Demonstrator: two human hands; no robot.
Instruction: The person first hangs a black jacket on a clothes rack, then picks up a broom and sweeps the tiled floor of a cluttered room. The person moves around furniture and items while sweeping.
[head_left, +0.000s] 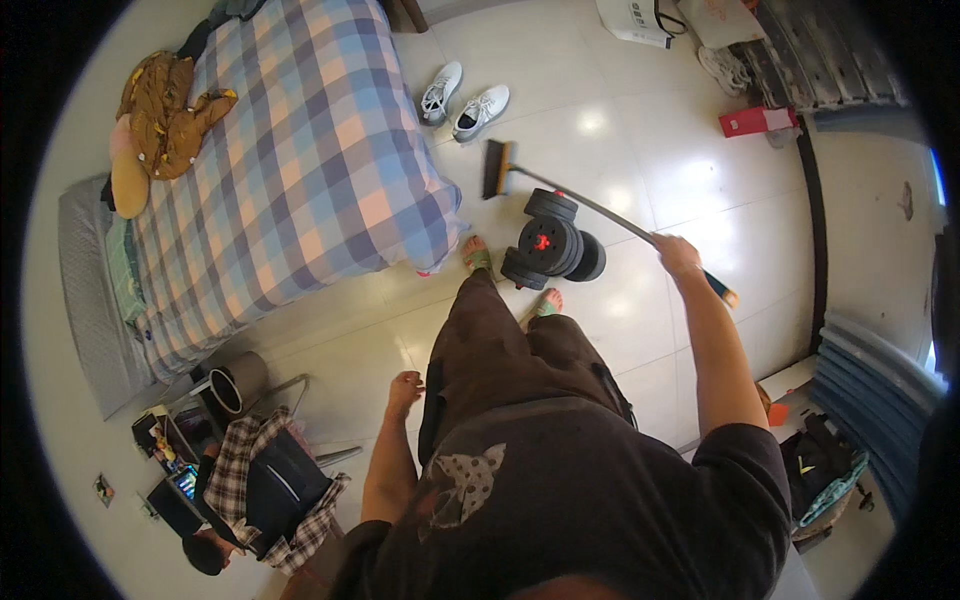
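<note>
My right hand is closed around the handle of a long broom. The handle slants across the tiled floor, and its dark grip end sticks out past my wrist. At the far end, the dark-bristled broom head is by the bed corner and the white sneakers. Below the handle, a set of black dumbbells with red end nuts stands on the tiles in front of my feet. My left hand hangs beside my left thigh, fingers curled in, with nothing visible in it.
A bed with a checked cover fills the upper left. Behind me on the left, a person sits at a desk near a bin. A red box, shoes and bags lie upper right. Blue folded material stands at right.
</note>
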